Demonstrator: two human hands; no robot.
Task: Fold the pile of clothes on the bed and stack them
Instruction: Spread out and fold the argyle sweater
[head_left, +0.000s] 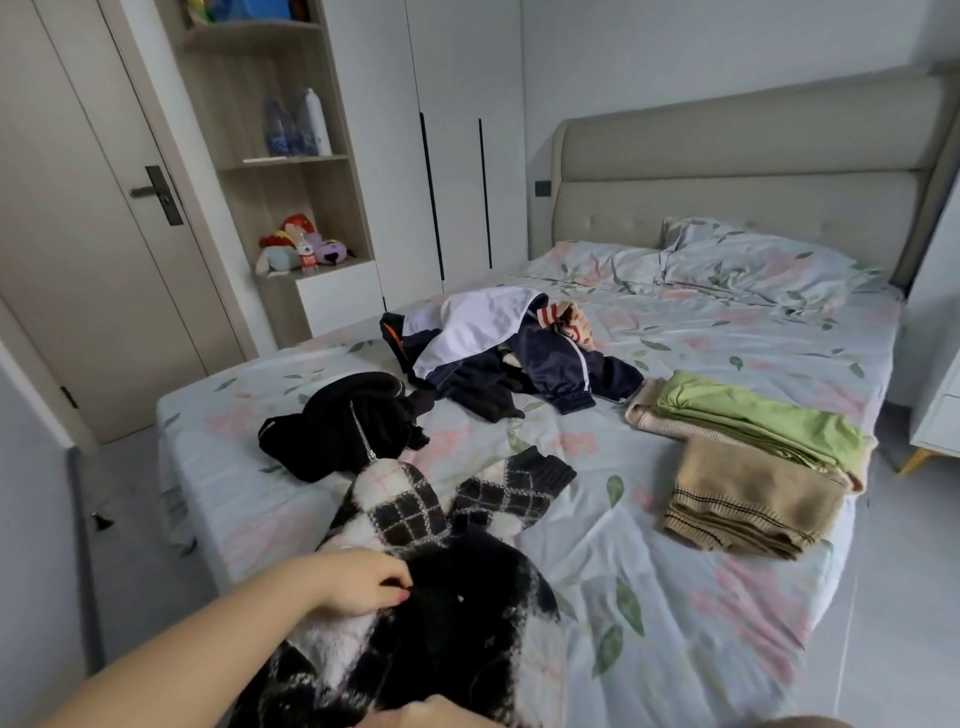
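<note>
Two hands work at the argyle sweater (467, 597), which serves as the reference item for all positions below.

1. The argyle sweater, black and white with a fuzzy knit, lies unfolded on the bed (675, 597) at the near edge. One sleeve extends away from the sweater body toward the far right, ending in a black ribbed cuff.
2. The left hand (363, 582) rests on the left side of the sweater. Its fingers are curled and the fingertips pinch the dark fabric near the sweater's middle.
3. The right hand (436, 714) shows only as a sliver at the near end of the sweater, touching it. Its finger posture cannot be determined.
4. A black zip garment (332, 431) lies crumpled just beyond the sweater, its zipper end touching the sweater's far edge.
5. The unfolded pile (498, 343), with navy, white and black items, sits farther beyond the sweater, past the black zip garment.
6. The folded stack lies well to the right of the sweater: a green garment (753, 415) on top of a tan knit (748, 499).
7. A floral pillow (753, 265) lies far beyond the sweater, against the padded headboard (727, 171).
</note>
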